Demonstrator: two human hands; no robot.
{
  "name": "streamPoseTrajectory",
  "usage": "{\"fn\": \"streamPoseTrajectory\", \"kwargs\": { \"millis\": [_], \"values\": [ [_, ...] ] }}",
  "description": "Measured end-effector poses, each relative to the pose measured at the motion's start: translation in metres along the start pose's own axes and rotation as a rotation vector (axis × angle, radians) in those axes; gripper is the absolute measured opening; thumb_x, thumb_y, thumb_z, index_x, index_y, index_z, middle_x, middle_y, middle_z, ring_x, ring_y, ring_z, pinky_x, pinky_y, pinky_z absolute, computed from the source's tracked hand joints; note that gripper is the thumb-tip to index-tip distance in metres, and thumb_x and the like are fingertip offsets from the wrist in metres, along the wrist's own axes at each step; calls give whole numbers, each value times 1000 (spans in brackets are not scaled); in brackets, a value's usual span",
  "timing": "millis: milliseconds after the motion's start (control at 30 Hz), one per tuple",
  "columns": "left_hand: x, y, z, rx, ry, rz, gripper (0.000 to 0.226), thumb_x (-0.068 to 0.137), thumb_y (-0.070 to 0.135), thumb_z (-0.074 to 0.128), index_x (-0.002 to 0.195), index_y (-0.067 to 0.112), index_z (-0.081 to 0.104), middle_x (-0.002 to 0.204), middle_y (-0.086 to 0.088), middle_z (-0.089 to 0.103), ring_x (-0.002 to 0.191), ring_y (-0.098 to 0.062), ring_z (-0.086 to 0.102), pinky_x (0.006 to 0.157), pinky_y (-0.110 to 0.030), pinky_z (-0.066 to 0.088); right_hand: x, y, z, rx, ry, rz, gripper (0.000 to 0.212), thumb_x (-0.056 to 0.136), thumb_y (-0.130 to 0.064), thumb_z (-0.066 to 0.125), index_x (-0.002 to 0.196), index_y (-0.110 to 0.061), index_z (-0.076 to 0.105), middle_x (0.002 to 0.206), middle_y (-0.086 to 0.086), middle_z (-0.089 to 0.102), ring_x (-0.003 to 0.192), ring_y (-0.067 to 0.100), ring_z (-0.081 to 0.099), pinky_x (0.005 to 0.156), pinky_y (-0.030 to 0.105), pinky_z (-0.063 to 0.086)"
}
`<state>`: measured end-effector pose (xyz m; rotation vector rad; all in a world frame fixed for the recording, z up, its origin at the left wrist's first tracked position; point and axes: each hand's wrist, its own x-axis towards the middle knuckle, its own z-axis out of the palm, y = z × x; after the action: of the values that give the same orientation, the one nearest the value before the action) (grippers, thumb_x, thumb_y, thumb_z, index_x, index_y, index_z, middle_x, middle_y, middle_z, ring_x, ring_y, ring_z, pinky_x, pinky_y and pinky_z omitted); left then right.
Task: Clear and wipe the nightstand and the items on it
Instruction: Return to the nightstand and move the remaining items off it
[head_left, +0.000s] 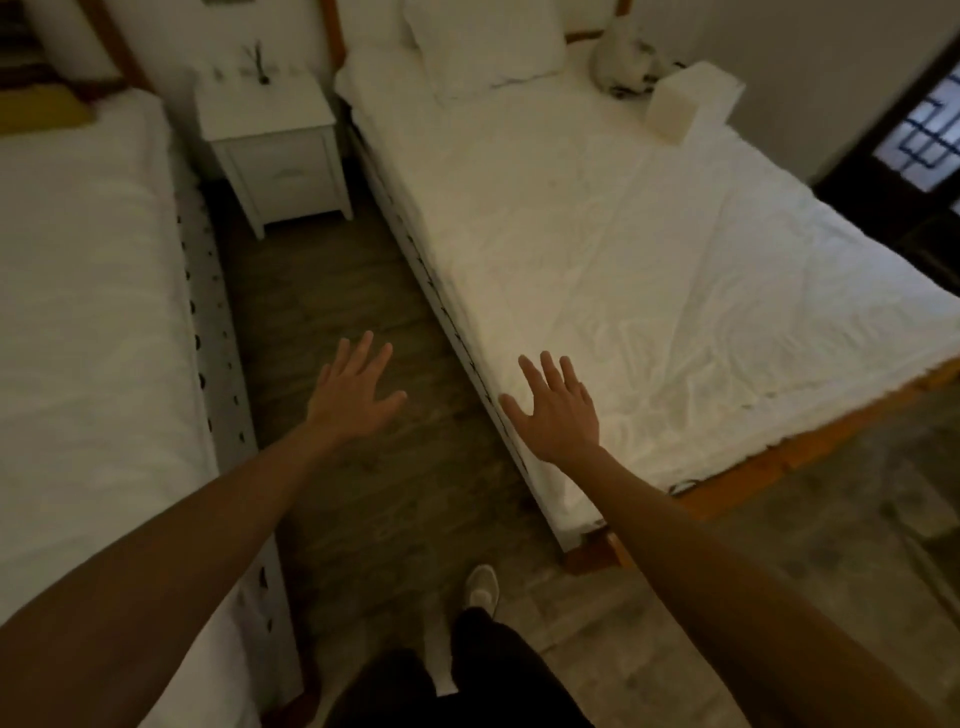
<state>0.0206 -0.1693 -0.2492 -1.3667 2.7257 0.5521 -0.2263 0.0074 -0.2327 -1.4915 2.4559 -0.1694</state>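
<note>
1. Standing at the foot of the aisle, I hold my left hand (353, 392) and right hand (558, 410) out in front, fingers spread, gripping nothing; no cloth shows in either.
2. Task's thing: the small white wooden nightstand with one drawer (272, 150) stands at the far end of the aisle, against the wall, well apart from both hands.
3. Risk: light is dim, and the thin dark twig-like object (258, 65) at the back of its top is too small to identify. A blind sweep could topple it.
4. Risk: the aisle is tight between the two white-sheeted beds (597, 234); my light-coloured shoe (480, 587) could catch a frame.
5. Count: hands, two. Nightstand, one. Beds, two. White pillow (483, 41), one. Pale cube-shaped box (693, 101) on the right bed, one. Items on the nightstand: one clear, a few faint specks beside it, cannot tell.
</note>
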Motion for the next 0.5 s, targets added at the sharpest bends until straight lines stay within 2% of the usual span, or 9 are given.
{"fn": "streamPoseTrajectory", "kwargs": {
  "millis": [233, 400, 500],
  "values": [
    [58, -59, -31, -101, 48, -172, 77, 94, 62, 40, 157, 30, 8, 165, 1, -10, 151, -29, -10, 119, -56, 8, 140, -42, -11, -17, -98, -123, 75, 97, -71, 25, 160, -32, 14, 169, 3, 10, 156, 28, 3, 124, 51, 15],
    [99, -133, -39, -201, 75, -340, 78, 93, 62, 45, 157, 32, 10, 166, 2, -6, 151, -29, -7, 121, -56, 9, 238, -106, 5, -17, -163, -217, 75, 97, -70, 26, 160, -30, 14, 169, 5, 11, 156, 29, 5, 122, 50, 16],
    [137, -186, -52, -165, 64, -385, 81, 93, 65, 42, 157, 31, 7, 166, 1, -7, 152, -30, -6, 121, -56, 10, 299, -151, 13, -64, -161, -341, 75, 97, -70, 27, 159, -31, 13, 169, 6, 11, 155, 29, 4, 123, 50, 16]
  ]
}}
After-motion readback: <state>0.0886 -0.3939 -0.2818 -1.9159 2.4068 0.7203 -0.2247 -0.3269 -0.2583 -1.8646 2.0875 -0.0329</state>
